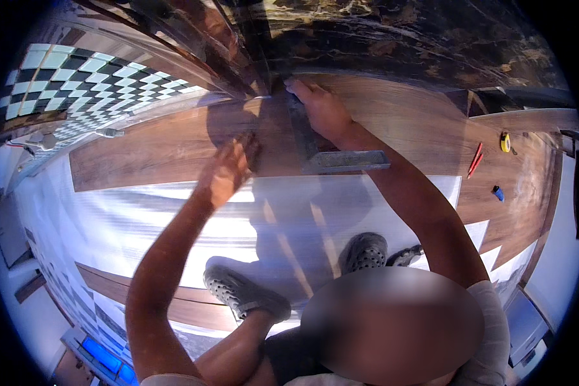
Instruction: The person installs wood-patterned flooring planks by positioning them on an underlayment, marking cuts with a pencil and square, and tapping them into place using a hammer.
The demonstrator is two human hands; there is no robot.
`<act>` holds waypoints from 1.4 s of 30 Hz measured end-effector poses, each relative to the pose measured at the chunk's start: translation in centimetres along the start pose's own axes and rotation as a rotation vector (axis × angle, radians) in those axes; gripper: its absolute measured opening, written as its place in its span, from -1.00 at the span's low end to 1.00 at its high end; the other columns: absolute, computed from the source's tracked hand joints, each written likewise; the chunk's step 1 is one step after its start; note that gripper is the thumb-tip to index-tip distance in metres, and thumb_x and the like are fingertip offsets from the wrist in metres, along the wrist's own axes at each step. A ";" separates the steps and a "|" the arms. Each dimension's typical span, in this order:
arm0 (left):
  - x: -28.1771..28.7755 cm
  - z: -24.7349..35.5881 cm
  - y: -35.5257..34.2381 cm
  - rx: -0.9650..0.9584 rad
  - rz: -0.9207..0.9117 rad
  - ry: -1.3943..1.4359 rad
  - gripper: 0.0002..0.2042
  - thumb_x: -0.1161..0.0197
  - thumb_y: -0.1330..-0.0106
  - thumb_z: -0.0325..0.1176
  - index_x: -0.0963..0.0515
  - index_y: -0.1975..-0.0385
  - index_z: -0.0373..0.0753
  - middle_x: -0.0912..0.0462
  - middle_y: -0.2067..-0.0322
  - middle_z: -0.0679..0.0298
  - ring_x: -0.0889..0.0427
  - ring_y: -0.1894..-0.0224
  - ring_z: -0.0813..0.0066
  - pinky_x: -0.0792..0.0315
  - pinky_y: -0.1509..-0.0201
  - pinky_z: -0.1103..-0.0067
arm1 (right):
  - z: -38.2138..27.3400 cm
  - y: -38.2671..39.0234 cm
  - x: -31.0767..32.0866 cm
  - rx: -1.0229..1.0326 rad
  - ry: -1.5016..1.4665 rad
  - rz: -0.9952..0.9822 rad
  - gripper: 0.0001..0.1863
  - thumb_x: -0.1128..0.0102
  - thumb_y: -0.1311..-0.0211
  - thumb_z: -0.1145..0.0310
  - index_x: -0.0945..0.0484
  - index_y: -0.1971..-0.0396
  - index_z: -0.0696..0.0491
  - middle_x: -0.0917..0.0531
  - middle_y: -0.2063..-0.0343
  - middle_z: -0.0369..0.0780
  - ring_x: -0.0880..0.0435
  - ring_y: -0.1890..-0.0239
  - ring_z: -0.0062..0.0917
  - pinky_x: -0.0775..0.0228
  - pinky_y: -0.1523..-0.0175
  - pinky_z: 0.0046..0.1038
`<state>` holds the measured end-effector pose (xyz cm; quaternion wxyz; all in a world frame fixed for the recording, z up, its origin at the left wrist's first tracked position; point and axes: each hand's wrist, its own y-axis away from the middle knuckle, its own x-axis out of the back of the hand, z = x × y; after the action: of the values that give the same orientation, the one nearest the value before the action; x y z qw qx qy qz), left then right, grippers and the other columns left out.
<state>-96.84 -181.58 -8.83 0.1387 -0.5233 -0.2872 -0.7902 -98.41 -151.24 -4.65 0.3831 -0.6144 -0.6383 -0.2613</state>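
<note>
A brown wood-look floor plank (pixel 148 148) lies along the base of a dark, marble-patterned panel. My left hand (pixel 228 166) rests on this plank with its fingers stretched out and holding nothing. Farther right, next to the panel's corner, my right hand (pixel 320 109) is closed over the long leg of a dark L-shaped square (pixel 350 161). The short leg of the square points right, across the plank's near edge and beneath my right forearm. My right fingertips hide part of the long leg.
White underlay (pixel 154 215) covers the floor nearer me, under my grey clogs (pixel 244 291). A yellow tape measure (pixel 505 142), red pencils (pixel 475 159) and a small blue object (pixel 498 193) lie at the right. The marble-patterned panel (pixel 405 45) bounds the far side; checkered tiles (pixel 96 80) stand left.
</note>
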 end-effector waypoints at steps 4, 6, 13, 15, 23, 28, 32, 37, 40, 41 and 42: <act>2.4 4.9 -2.7 -0.103 0.122 -0.006 -0.21 -0.39 -0.11 -0.11 -0.27 -0.33 -0.34 -0.14 -0.43 0.04 -0.18 -0.42 0.10 -0.10 -0.50 0.25 | 2.9 0.4 -0.8 -0.005 -0.045 -0.010 -0.57 -0.07 -0.16 0.55 -0.44 -0.07 0.01 -0.63 0.05 0.03 -0.67 0.09 0.01 -0.58 0.06 -0.06; 1.7 4.2 -2.4 -0.116 0.157 -0.025 -0.19 -0.39 -0.09 -0.10 -0.26 -0.33 -0.34 -0.13 -0.42 0.02 -0.17 -0.42 0.07 -0.10 -0.50 0.23 | 2.8 0.5 -1.2 0.019 -0.047 -0.001 -0.56 -0.07 -0.15 0.55 -0.43 -0.08 0.02 -0.63 0.05 0.01 -0.67 0.07 -0.01 -0.58 0.04 -0.08; 0.9 4.1 -2.8 -0.122 0.219 0.018 -0.28 -0.34 -0.11 -0.12 -0.34 -0.29 -0.30 -0.20 -0.40 0.02 -0.22 -0.40 0.07 -0.11 -0.51 0.26 | 2.1 1.7 -2.1 0.166 0.101 0.102 -0.57 -0.10 -0.13 0.53 -0.43 -0.05 0.03 -0.64 0.09 -0.07 -0.68 0.07 -0.12 -0.60 0.03 -0.15; 0.9 4.0 -2.9 -0.121 0.228 0.035 -0.27 -0.34 -0.11 -0.12 -0.33 -0.30 -0.27 -0.19 -0.41 0.05 -0.22 -0.41 0.08 -0.11 -0.51 0.26 | 2.3 1.5 -2.0 0.125 0.097 0.084 -0.60 -0.07 -0.14 0.55 -0.45 -0.03 0.03 -0.62 0.04 -0.08 -0.66 0.03 -0.13 -0.57 0.00 -0.16; 0.7 4.0 -2.6 -0.093 0.247 0.023 -0.25 -0.33 -0.10 -0.09 -0.31 -0.33 -0.22 -0.19 -0.42 0.12 -0.19 -0.43 0.13 -0.09 -0.51 0.24 | 2.2 1.1 -2.6 0.324 0.194 0.140 -0.63 -0.10 -0.16 0.48 -0.44 -0.01 0.07 -0.57 -0.05 -0.05 -0.59 -0.10 -0.18 -0.59 -0.03 -0.21; 0.2 3.4 -2.8 -0.106 0.223 -0.046 -0.20 -0.31 -0.13 -0.01 -0.24 -0.38 -0.19 -0.13 -0.44 0.11 -0.12 -0.46 0.10 -0.03 -0.53 0.22 | 2.2 1.4 -2.8 0.185 0.138 0.065 -0.67 -0.08 -0.19 0.46 -0.46 0.01 0.10 -0.57 -0.07 -0.07 -0.56 -0.10 -0.11 -0.53 -0.10 -0.21; 0.8 3.9 -2.7 -0.091 0.197 0.005 -0.23 -0.27 -0.19 0.01 -0.24 -0.39 -0.17 -0.12 -0.45 0.15 -0.11 -0.45 0.10 -0.01 -0.54 0.24 | 2.2 0.8 -1.3 -0.141 -0.459 0.031 -0.68 -0.11 -0.18 0.45 -0.50 0.04 0.11 -0.61 0.03 -0.05 -0.59 -0.01 -0.07 -0.51 0.00 -0.22; 0.9 3.9 -2.4 -0.064 0.175 0.027 -0.23 -0.26 -0.19 0.05 -0.24 -0.40 -0.12 -0.10 -0.46 0.19 -0.11 -0.46 0.13 -0.01 -0.54 0.23 | 3.9 -0.2 2.6 0.029 -0.157 0.033 -0.72 -0.05 -0.28 0.46 -0.50 0.01 0.08 -0.65 0.14 -0.02 -0.64 0.08 -0.10 -0.49 0.01 -0.20; 0.8 4.2 -2.5 -0.058 0.184 0.021 -0.23 -0.27 -0.19 0.05 -0.24 -0.40 -0.11 -0.09 -0.46 0.21 -0.12 -0.45 0.12 -0.01 -0.53 0.21 | 6.1 0.8 0.1 -0.044 0.097 -0.069 -0.61 -0.13 -0.19 0.46 -0.50 -0.06 0.06 -0.66 0.08 -0.08 -0.64 0.04 -0.12 -0.52 0.03 -0.19; 0.7 4.1 -2.5 -0.064 0.189 0.028 -0.24 -0.27 -0.19 0.04 -0.24 -0.40 -0.11 -0.09 -0.46 0.20 -0.12 -0.45 0.11 -0.01 -0.53 0.21 | 5.2 1.6 -0.6 -0.039 0.072 -0.010 -0.70 -0.09 -0.25 0.49 -0.53 0.01 0.07 -0.65 0.03 -0.11 -0.62 -0.04 -0.18 -0.52 -0.03 -0.23; 0.6 3.9 -2.5 -0.069 0.194 0.036 -0.24 -0.27 -0.19 0.04 -0.25 -0.39 -0.11 -0.09 -0.46 0.20 -0.12 -0.45 0.11 -0.02 -0.53 0.21 | 4.8 2.3 -1.5 -0.011 0.092 0.029 -0.71 -0.08 -0.27 0.48 -0.52 0.01 0.06 -0.64 -0.02 -0.12 -0.60 -0.09 -0.21 -0.51 -0.07 -0.25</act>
<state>-95.49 -177.21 -7.90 0.2016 -0.5389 -0.2051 -0.7917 -97.00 -148.02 -8.85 0.4125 -0.6129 -0.6095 -0.2875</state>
